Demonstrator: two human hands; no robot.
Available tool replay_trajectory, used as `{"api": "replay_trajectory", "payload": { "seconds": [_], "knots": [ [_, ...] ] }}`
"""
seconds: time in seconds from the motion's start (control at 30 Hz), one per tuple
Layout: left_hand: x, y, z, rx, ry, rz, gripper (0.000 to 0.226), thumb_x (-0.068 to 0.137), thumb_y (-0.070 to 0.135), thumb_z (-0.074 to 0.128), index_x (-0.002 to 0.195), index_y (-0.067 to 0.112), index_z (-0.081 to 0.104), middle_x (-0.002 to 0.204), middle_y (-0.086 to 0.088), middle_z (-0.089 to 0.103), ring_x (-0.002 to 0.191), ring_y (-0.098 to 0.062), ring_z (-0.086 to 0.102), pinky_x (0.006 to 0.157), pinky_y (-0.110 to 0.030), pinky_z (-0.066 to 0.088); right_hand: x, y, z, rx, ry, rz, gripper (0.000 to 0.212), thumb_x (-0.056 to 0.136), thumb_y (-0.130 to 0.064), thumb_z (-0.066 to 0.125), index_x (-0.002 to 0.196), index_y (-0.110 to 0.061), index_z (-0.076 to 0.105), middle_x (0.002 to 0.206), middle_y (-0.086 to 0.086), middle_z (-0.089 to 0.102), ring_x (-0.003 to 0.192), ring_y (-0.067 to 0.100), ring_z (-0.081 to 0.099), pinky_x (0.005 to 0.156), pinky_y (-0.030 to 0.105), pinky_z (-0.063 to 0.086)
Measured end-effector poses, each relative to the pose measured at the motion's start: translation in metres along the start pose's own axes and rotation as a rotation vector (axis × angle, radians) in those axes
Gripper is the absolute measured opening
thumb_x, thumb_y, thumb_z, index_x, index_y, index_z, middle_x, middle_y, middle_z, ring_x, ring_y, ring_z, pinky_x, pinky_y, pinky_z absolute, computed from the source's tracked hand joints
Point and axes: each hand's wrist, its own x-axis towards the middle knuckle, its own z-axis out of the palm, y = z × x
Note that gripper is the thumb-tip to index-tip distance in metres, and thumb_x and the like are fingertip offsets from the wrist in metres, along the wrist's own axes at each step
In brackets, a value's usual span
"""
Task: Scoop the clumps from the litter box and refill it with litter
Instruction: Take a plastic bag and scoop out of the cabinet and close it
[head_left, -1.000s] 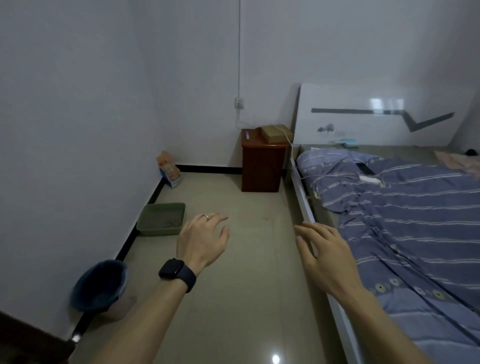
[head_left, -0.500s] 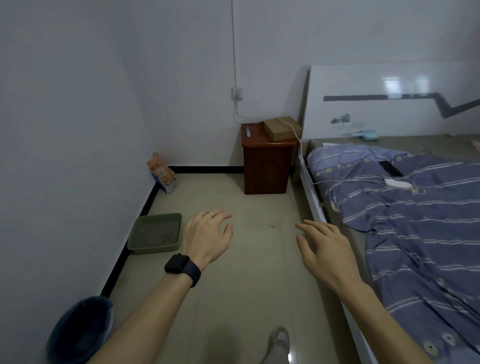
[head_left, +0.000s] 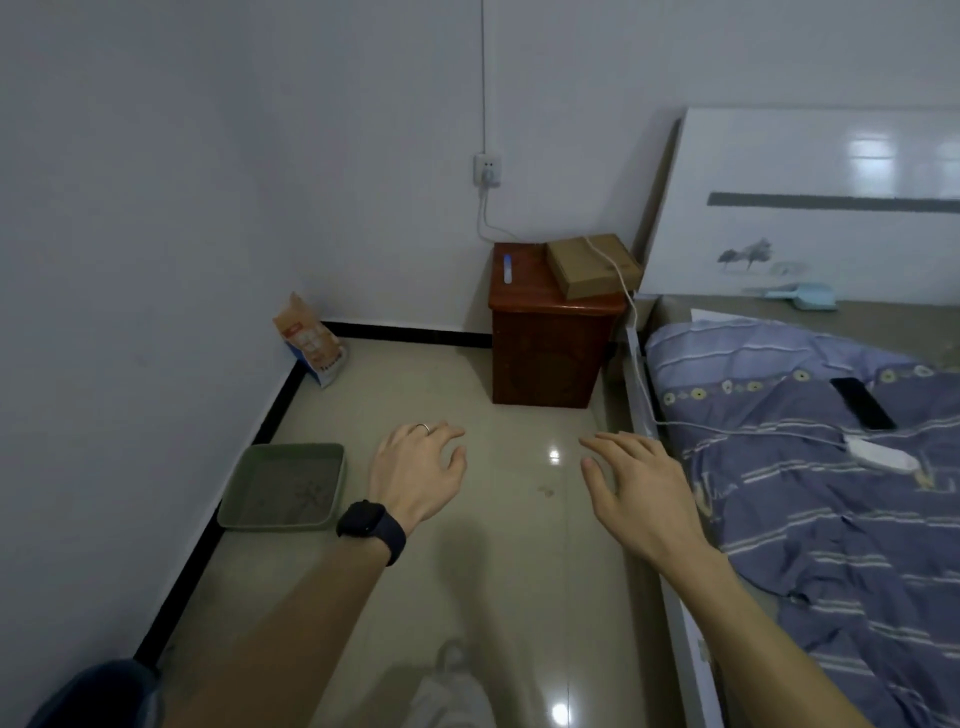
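Both hands are out in front, over the glossy beige tiled floor (head_left: 519, 597). The left hand (head_left: 415, 473), with a thin silver ring (head_left: 425, 427) and a black smartwatch (head_left: 370, 525) at the wrist, hangs palm-down with fingers loosely spread and grips nothing. The right hand (head_left: 639, 493) is the same: relaxed, fingers apart, nothing in it. The 2 hands are well apart from each other. The green rectangular plastic litter box (head_left: 275, 524) lies on the floor against the left wall, just beside the left wrist in this view, with grey litter inside. Further along that wall, in the corner, the orange-and-white litter bag (head_left: 310, 340) leans upright. The pale blue plastic scoop (head_left: 800, 297) lies up on the bed by the white headboard (head_left: 779, 156), well away from both hands. A red-brown wooden nightstand (head_left: 545, 353) carries a brown cardboard box (head_left: 592, 265), and a dark blue round bin (head_left: 104, 691) shows at the lower left edge.
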Motion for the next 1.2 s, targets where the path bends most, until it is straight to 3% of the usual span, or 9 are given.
{"api": "replay_trajectory", "payload": {
  "seconds": [0.23, 0.37, 0.63, 0.77, 0.93, 1.0, 1.1, 1.2],
  "knots": [
    [0.169, -0.02, 0.059, -0.038, -0.05, 0.019, 0.036, 0.094, 0.041, 0.047, 0.125, 0.033, 0.063, 0.129, 0.011, 0.062, 0.118, -0.017, 0.055, 0.099, -0.033, 0.041, 0.155, 0.037, 0.059, 0.032, -0.073, 0.007, 0.046, 0.094, -0.046, 0.038, 0.132, -0.027, 0.058, 0.131, -0.006, 0.061, 0.124, 0.016, 0.05, 0.102, 0.038, 0.043],
    [0.287, -0.05, 0.114, -0.086, -0.116, -0.015, 0.041, 0.088, 0.043, 0.043, 0.118, 0.029, 0.068, 0.118, 0.006, 0.068, 0.11, -0.02, 0.06, 0.093, -0.038, 0.047, 0.258, 0.062, 0.109, 0.026, -0.153, 0.037, 0.04, 0.099, -0.041, 0.044, 0.135, -0.026, 0.054, 0.134, -0.005, 0.059, 0.125, 0.016, 0.049, 0.103, 0.036, 0.04],
    [0.463, -0.106, 0.235, -0.026, -0.402, -0.096, 0.038, 0.095, 0.043, 0.043, 0.128, 0.031, 0.058, 0.131, 0.006, 0.06, 0.123, -0.018, 0.049, 0.101, -0.033, 0.039, 0.432, 0.118, 0.227, -0.012, -0.294, 0.119, 0.045, 0.098, -0.042, 0.043, 0.14, -0.028, 0.048, 0.138, -0.006, 0.055, 0.129, 0.015, 0.045, 0.105, 0.037, 0.042],
    [0.526, -0.13, 0.325, -0.073, -0.441, -0.152, 0.042, 0.096, 0.044, 0.044, 0.135, 0.031, 0.053, 0.139, 0.005, 0.054, 0.126, -0.021, 0.047, 0.103, -0.034, 0.038, 0.5, 0.154, 0.298, -0.051, -0.29, 0.092, 0.048, 0.098, -0.04, 0.044, 0.144, -0.024, 0.043, 0.147, -0.002, 0.046, 0.136, 0.018, 0.037, 0.109, 0.037, 0.035],
    [0.576, -0.146, 0.444, -0.188, -0.377, -0.208, 0.048, 0.096, 0.044, 0.045, 0.141, 0.028, 0.045, 0.144, 0.001, 0.049, 0.126, -0.022, 0.048, 0.103, -0.034, 0.04, 0.562, 0.2, 0.399, -0.159, -0.164, 0.018, 0.057, 0.097, -0.045, 0.039, 0.149, -0.024, 0.032, 0.158, 0.003, 0.029, 0.146, 0.022, 0.022, 0.115, 0.046, 0.028],
    [0.59, -0.147, 0.487, -0.289, -0.308, -0.238, 0.052, 0.096, 0.043, 0.048, 0.144, 0.025, 0.039, 0.143, -0.003, 0.048, 0.125, -0.024, 0.048, 0.099, -0.034, 0.043, 0.58, 0.221, 0.436, -0.237, -0.084, -0.002, 0.065, 0.095, -0.049, 0.037, 0.154, -0.024, 0.022, 0.162, 0.004, 0.018, 0.15, 0.023, 0.01, 0.119, 0.049, 0.017],
    [0.602, -0.144, 0.545, -0.479, -0.162, -0.28, 0.071, 0.095, 0.045, 0.053, 0.154, 0.024, 0.018, 0.152, -0.005, 0.034, 0.134, -0.023, 0.039, 0.103, -0.031, 0.037, 0.599, 0.252, 0.482, -0.311, 0.044, -0.017, 0.074, 0.094, -0.053, 0.037, 0.156, -0.022, 0.01, 0.164, 0.004, 0.008, 0.151, 0.022, -0.001, 0.121, 0.05, 0.003],
    [0.614, -0.141, 0.593, -0.712, -0.071, -0.36, 0.086, 0.092, 0.046, 0.058, 0.155, 0.033, 0.001, 0.154, -0.001, 0.028, 0.137, -0.02, 0.035, 0.1, -0.026, 0.032, 0.608, 0.276, 0.514, -0.342, 0.186, -0.085, 0.078, 0.093, -0.051, 0.044, 0.156, -0.018, 0.012, 0.163, 0.006, 0.012, 0.151, 0.024, 0.001, 0.121, 0.051, 0.005]
  ]
}}
